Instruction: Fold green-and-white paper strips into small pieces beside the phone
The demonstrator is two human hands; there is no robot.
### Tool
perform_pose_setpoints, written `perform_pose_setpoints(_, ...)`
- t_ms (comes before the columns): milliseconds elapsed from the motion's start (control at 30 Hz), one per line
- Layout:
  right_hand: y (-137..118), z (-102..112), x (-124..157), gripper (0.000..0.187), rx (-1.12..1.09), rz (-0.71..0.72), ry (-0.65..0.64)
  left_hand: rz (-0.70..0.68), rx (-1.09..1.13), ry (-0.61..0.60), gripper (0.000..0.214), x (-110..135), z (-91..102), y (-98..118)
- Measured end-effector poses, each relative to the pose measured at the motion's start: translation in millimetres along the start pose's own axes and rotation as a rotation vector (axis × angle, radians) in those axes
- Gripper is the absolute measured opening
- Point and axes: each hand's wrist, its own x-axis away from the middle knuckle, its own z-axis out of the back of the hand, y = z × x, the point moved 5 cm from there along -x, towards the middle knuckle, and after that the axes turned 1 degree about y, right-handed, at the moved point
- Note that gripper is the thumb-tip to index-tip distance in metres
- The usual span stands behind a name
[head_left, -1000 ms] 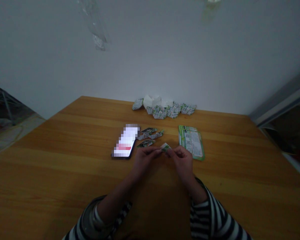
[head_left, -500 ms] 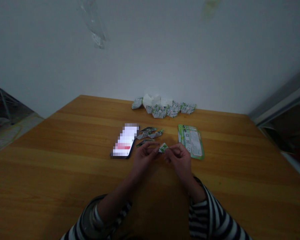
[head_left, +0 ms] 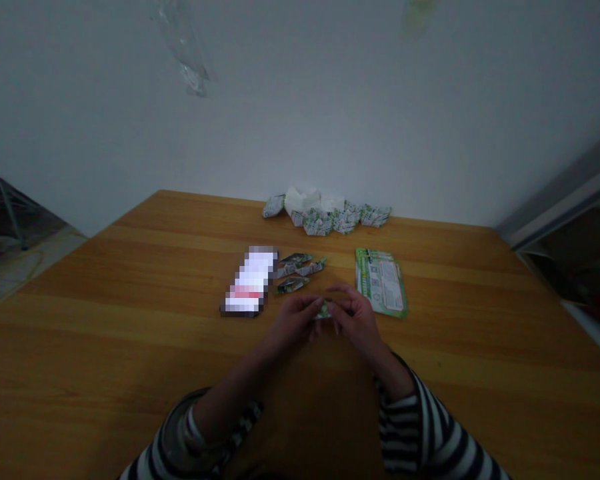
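Note:
My left hand (head_left: 293,323) and my right hand (head_left: 355,316) meet over the wooden table (head_left: 130,347), both pinching a small green-and-white folded paper piece (head_left: 324,311) between their fingertips. Most of that piece is hidden by my fingers. Just beyond my hands lie several small folded paper pieces (head_left: 296,267) of the same print. Both wrists wear striped sleeves.
A phone (head_left: 249,288) with a lit screen lies left of the folded pieces. A flat green printed sheet (head_left: 381,290) lies to the right of my hands. A pile of crumpled green-and-white paper (head_left: 325,212) sits at the table's far edge by the wall.
My hands have drawn closer together and lower to the table. The small paper piece, earlier sticking up between my fingertips, is now mostly covered by my fingers.

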Motion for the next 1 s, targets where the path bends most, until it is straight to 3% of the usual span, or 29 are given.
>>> perform_pose_setpoints(167,-2.8,-8.9,0.5,0.042,-0.081,0.012,-0.080,-0.058,0.065,0.037,0.044,-0.5,1.6,-0.5)
perform_pose_setpoints(433,-0.6,3.4,-1.9,0.045,0.037,0.011,0.057,-0.255,-0.402,-0.025,0.032,4.7,-7.3,10.6)
perform_pose_setpoints(833,5.8,-0.5,-1.9,0.046,0.110,0.043,-0.044,-0.321,-0.533,-0.076,0.030,12.3,-12.8,25.1)
perform_pose_setpoints(1000,4.6,0.0,0.8,0.042,0.106,0.043,0.000,-0.352,-0.594,-0.070,0.026,12.7,-11.7,23.6)
